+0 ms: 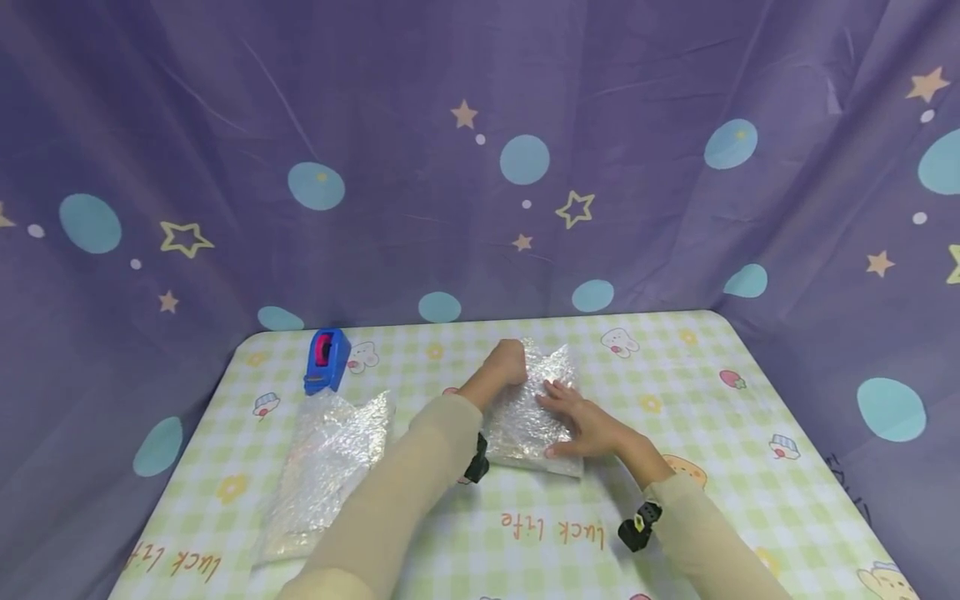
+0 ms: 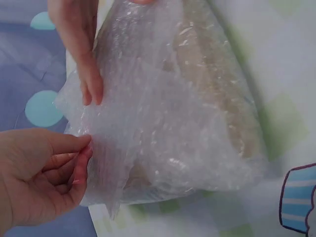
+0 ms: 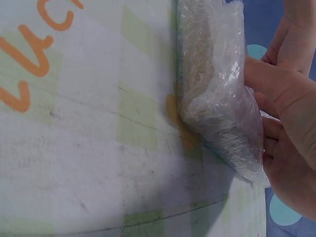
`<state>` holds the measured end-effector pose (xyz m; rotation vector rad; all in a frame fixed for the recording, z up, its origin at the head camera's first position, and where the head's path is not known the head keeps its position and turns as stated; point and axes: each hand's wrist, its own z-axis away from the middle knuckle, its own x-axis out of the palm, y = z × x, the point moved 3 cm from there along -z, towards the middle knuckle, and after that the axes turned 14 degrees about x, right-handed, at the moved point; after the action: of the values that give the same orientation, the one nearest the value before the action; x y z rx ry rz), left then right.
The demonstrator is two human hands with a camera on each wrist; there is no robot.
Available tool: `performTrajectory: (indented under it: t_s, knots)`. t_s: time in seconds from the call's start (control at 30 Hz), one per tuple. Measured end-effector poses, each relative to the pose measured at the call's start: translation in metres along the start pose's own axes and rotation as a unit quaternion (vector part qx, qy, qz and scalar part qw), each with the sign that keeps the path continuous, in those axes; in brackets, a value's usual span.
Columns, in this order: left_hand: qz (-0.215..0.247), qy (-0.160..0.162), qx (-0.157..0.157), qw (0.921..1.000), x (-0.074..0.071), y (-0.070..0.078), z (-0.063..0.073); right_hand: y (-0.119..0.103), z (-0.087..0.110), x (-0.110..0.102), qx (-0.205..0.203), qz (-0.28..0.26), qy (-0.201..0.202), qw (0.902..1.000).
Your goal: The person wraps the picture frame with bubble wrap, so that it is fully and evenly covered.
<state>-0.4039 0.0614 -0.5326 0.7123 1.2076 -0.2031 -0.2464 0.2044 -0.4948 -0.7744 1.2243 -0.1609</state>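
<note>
A bubble-wrapped package [image 1: 525,417] lies on the table in front of me, wrapped in clear layers with something tan showing through in the left wrist view. At its far left corner, my left hand [image 1: 507,362] pinches a small pink strip of tape [image 2: 81,168] against the bubble wrap edge. My right hand [image 1: 588,425] rests on the right side of the package, fingers spread and thumb near the front edge. From the right wrist view, the package [image 3: 212,89] stands as a thick block beside the right hand [image 3: 291,128], whose fingertips are partly hidden behind it.
To the left lies a second piece of bubble wrap [image 1: 322,475], partly covered by my left sleeve. Behind it stands a blue tape dispenser [image 1: 327,360] with a pink roll. The checked tablecloth [image 1: 720,467] meets a purple curtain [image 1: 390,167] at the back.
</note>
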Motion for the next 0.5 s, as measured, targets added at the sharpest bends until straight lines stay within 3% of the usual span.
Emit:
performTrajectory:
  t_s: [0.07, 0.1, 0.23, 0.4, 0.5]
  knots:
    - [-0.029, 0.012, -0.015, 0.9994, -0.015, 0.019, 0.018, -0.001, 0.0, 0.0, -0.002, 0.0, 0.001, 1.0]
    - [-0.029, -0.001, -0.044, 0.9986, -0.025, 0.032, 0.031, -0.001, 0.0, 0.0, -0.002, 0.001, 0.002, 1.0]
    - [-0.06, 0.023, -0.06, 0.9961, -0.044, 0.053, 0.056, -0.002, 0.0, -0.001, 0.001, 0.005, 0.003, 1.0]
    - [-0.052, 0.028, -0.049, 0.9971, -0.049, 0.046, 0.061, -0.002, 0.0, -0.002, 0.008, 0.015, 0.007, 0.9998]
    - [-0.021, 0.043, -0.013, 0.9988, -0.048, 0.034, 0.062, -0.002, 0.0, -0.002, 0.013, 0.016, 0.007, 0.9998]
